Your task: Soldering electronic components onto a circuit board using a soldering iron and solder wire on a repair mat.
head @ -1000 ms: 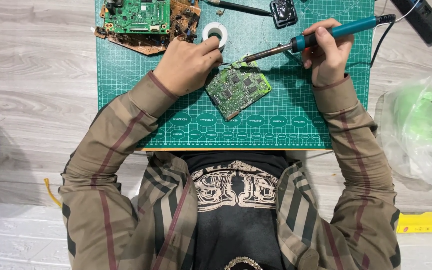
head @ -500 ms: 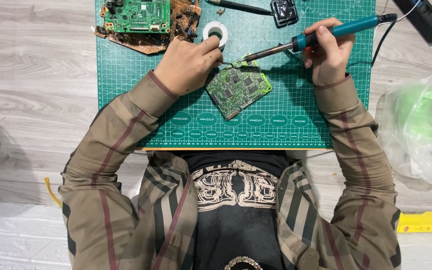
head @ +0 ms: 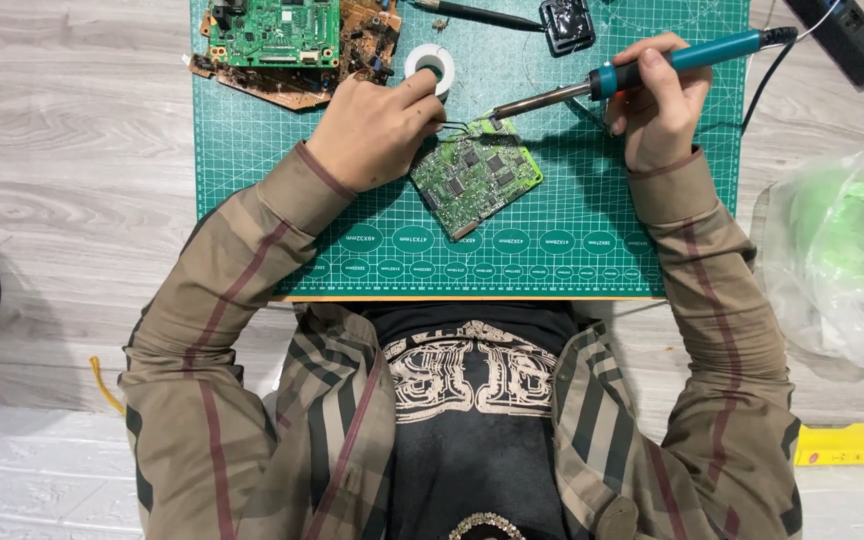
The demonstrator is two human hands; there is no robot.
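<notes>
Green circuit board (head: 477, 175) touches left fingers (head: 422, 105) pinching solder wire; right fingers (head: 652, 85) clasp soldering iron (head: 632, 75).

Light is bright, even and diffuse, falling from overhead. Shadows are soft and short: a faint one lies on the dark green gridded cutting mat (head: 552, 200) just beside the fingers (head: 422, 100) of the left hand (head: 377, 130), another under the right hand (head: 657, 105). The crumpled clear plastic bag (head: 842, 250), well away from the fingers, shows mild glare. Focus is sharp across the whole view, with no motion blur. The pale wood-grain floor (head: 62, 150) looks slightly washed out, and straight edges show no clear bending.
</notes>
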